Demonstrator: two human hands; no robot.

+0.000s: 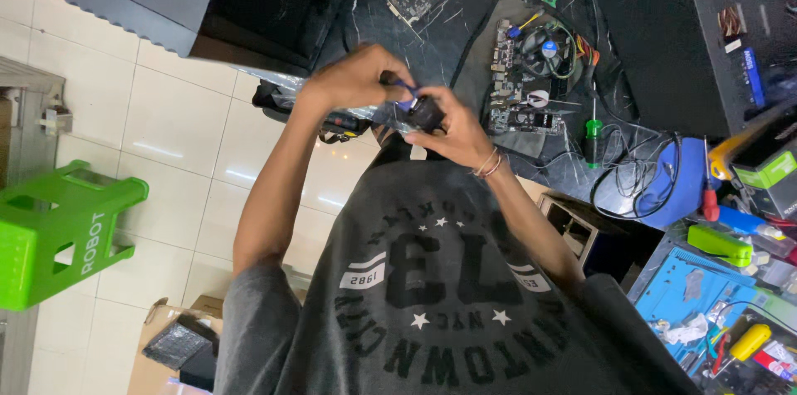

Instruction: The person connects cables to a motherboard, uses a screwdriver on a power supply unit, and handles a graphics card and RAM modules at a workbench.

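green plastic stool (62,229) at 9 o'clock, standing on pale floor tiles (166,125). cardboard box (170,345) at 7 o'clock with a dark packet lying in it.

both hands meet just above centre, toward 12 o'clock. left hand (353,75) curled shut over the top of a small black part (425,113); right hand (455,131) clamped on it from below, fingers wrapped around. the part is small, black and blocky, with a short blue-violet strip showing at its upper edge between the two hands; mostly hidden by fingers, so its exact shape cannot be told.

circuit board with a round fan (531,71) at 1 o'clock on the dark table (465,30). green-handled screwdriver (593,134) just right of it. blue mat (693,279) with tools at 4 o'clock.
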